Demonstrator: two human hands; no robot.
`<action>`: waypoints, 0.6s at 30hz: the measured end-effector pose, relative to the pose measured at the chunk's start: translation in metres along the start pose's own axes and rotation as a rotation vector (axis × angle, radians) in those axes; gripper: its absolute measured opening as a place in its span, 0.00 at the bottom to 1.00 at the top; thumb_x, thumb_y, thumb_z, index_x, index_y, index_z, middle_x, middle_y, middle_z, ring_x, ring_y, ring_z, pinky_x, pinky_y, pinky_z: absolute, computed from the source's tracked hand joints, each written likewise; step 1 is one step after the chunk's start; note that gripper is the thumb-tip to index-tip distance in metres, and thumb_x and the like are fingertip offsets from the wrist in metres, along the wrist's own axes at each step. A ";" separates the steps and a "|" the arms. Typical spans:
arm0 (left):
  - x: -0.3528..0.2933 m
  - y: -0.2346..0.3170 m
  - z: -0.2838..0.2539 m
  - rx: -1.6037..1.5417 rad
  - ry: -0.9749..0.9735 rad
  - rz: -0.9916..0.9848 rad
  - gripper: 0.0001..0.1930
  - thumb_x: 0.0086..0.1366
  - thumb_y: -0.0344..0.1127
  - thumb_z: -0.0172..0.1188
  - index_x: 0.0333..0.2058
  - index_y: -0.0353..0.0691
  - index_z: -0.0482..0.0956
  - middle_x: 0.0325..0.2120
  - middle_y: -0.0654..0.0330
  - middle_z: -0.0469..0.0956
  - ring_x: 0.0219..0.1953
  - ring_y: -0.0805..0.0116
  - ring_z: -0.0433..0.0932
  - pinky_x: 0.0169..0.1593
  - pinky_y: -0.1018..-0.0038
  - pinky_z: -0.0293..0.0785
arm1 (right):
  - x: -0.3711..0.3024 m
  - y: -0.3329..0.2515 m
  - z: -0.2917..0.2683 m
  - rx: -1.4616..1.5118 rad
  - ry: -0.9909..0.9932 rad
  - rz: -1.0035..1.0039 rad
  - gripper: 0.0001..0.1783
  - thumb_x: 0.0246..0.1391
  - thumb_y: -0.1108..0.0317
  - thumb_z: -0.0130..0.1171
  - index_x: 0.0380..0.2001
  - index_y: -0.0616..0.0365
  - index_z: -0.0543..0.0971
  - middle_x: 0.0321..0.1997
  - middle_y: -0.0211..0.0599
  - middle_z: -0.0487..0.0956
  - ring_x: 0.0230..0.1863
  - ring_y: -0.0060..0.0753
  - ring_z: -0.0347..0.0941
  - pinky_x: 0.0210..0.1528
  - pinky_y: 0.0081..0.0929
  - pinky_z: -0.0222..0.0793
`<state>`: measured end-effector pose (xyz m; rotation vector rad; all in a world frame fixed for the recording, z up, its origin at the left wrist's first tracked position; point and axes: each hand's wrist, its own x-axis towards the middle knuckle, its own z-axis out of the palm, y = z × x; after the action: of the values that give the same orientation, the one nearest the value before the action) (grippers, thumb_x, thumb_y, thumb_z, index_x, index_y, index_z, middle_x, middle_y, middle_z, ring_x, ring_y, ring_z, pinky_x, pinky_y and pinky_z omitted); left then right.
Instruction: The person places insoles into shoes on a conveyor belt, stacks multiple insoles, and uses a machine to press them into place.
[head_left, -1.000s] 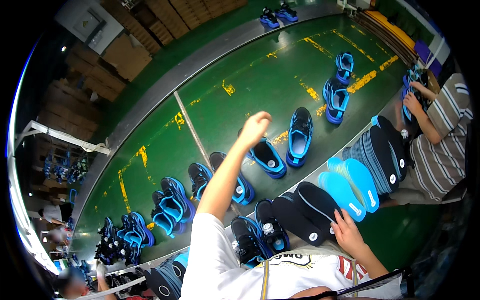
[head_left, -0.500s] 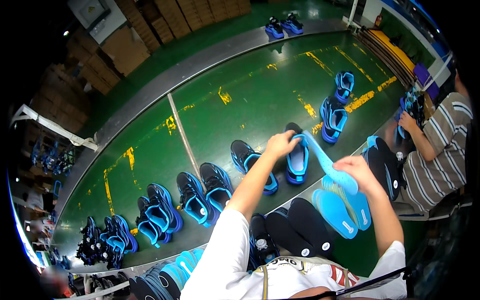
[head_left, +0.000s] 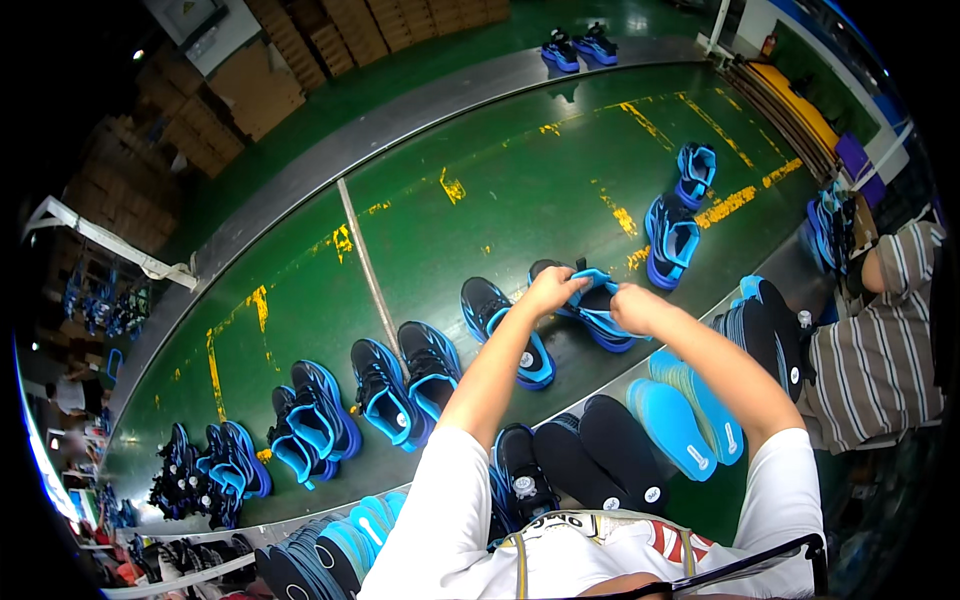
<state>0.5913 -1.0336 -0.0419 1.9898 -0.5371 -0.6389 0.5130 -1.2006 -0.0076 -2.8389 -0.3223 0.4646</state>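
A black and blue shoe lies turned sideways on the green table in front of me. My left hand is closed on the edge of its opening, near the tongue. At the heel end my right hand is closed on the collar, its fingertips partly hidden by the shoe. The light blue insole from before is out of sight, and whether it lies inside cannot be made out. Left of my hands is another such shoe. Closer to me, light blue insoles lie beside black insoles.
Several more shoes line the near table edge to the left. Two shoes stand farther off at the right, and another pair on the far metal rim. A person in a striped shirt sits at my right, near stacked insoles.
The light blue insole has gone from view, and my right hand has moved left to the shoe's heel. The shoe has turned from pointing away to lying sideways. The person's hand at right dropped from view.
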 end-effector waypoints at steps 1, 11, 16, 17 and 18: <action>0.002 -0.004 -0.002 0.004 -0.015 0.029 0.16 0.54 0.43 0.53 0.32 0.34 0.75 0.17 0.61 0.72 0.20 0.76 0.66 0.26 0.75 0.64 | 0.002 -0.003 0.004 -0.120 -0.124 0.025 0.11 0.42 0.68 0.45 0.24 0.66 0.74 0.38 0.53 0.70 0.37 0.48 0.69 0.39 0.37 0.66; 0.010 0.008 -0.007 0.442 0.002 0.251 0.17 0.54 0.47 0.51 0.33 0.40 0.74 0.26 0.50 0.74 0.30 0.54 0.73 0.33 0.65 0.67 | -0.018 -0.035 0.002 -0.256 -0.062 0.147 0.16 0.41 0.62 0.52 0.33 0.60 0.71 0.40 0.50 0.66 0.43 0.46 0.64 0.44 0.34 0.63; 0.006 0.001 0.018 0.139 0.226 0.005 0.21 0.56 0.51 0.47 0.29 0.35 0.72 0.20 0.53 0.72 0.25 0.60 0.72 0.30 0.67 0.66 | -0.009 -0.021 -0.002 -0.102 -0.183 0.159 0.14 0.38 0.67 0.52 0.30 0.61 0.76 0.36 0.49 0.71 0.42 0.45 0.67 0.44 0.35 0.64; 0.008 -0.006 0.022 0.016 0.267 -0.058 0.21 0.56 0.51 0.47 0.28 0.34 0.71 0.18 0.54 0.72 0.23 0.63 0.71 0.28 0.69 0.65 | -0.008 -0.016 0.003 -0.141 -0.178 0.118 0.13 0.38 0.68 0.51 0.29 0.61 0.76 0.36 0.48 0.71 0.41 0.45 0.67 0.43 0.34 0.65; 0.010 -0.025 0.024 -0.138 0.301 -0.050 0.21 0.57 0.50 0.47 0.23 0.33 0.70 0.15 0.63 0.67 0.21 0.75 0.65 0.24 0.75 0.61 | -0.004 -0.021 0.006 -0.178 -0.175 0.057 0.12 0.38 0.70 0.50 0.28 0.62 0.76 0.36 0.48 0.71 0.41 0.44 0.67 0.42 0.34 0.66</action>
<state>0.5869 -1.0441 -0.0763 1.9275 -0.2545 -0.3849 0.5037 -1.1806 -0.0066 -2.9923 -0.3308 0.7337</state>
